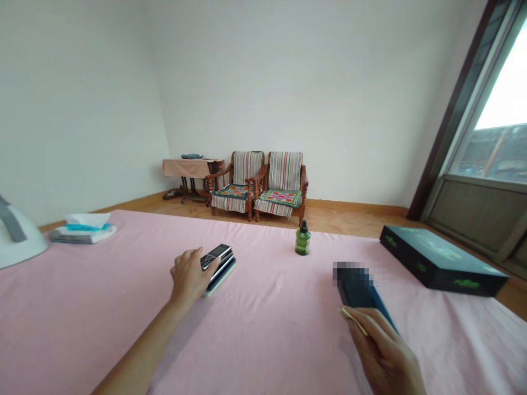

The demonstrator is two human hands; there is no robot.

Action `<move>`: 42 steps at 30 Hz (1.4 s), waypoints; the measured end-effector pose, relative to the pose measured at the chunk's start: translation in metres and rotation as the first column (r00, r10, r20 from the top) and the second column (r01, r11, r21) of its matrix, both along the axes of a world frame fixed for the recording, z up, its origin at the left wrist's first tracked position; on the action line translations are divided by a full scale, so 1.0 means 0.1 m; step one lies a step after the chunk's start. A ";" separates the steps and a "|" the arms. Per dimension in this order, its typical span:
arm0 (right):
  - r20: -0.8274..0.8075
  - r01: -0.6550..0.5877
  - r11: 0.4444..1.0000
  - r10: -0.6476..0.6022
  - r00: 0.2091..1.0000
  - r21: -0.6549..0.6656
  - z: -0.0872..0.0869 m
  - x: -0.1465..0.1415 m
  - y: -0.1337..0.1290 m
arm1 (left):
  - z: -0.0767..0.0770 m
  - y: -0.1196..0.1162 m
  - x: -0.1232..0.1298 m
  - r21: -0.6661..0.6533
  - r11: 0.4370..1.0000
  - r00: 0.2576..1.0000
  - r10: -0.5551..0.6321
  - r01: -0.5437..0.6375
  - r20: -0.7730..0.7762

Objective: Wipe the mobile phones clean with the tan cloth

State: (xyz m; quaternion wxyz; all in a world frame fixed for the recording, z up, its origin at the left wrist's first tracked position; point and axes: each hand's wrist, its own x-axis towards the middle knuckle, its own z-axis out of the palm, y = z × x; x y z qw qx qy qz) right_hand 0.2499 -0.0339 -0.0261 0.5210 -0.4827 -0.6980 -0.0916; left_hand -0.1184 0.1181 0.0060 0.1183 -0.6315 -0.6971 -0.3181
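My left hand [190, 277] is closed around a black and silver keypad phone [221, 251], thumb along its near side and fingers over its far side. The phone sits on top of a small stack of flat items [222, 277], dark above with a pale light-green edge at the bottom. On the right, my right hand [385, 343] pinches a thin tan strip or stick [354, 321] between thumb and fingers. Just beyond those fingers is a dark, flat, phone-like slab [358, 291], its far end blurred out. Whether that hand also grips the slab, I cannot tell.
A green bottle [302, 241] with a black top stands mid-table on the pink cloth [263, 329]. To the right lies a large black box [442, 258] with green markings. A tissue pack [82, 230] and a white rounded object [18, 236] are at left. Two wooden chairs [284, 178] stand behind.
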 end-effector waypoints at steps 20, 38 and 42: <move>0.022 0.026 0.999 -0.026 0.999 -0.020 -0.03 0.03 0.00 | -0.06 -0.09 0.14 0.115 0.984 0.982 -0.147 0.134 0.117; 0.060 -0.006 1.000 0.006 0.998 0.007 -0.04 -0.02 -0.02 | -0.13 -0.45 0.65 0.117 0.810 0.812 -0.582 0.574 0.048; 0.061 -0.006 1.000 0.006 0.998 0.004 -0.04 -0.03 -0.01 | 0.01 -0.19 0.29 0.186 0.945 0.939 -0.299 0.268 0.171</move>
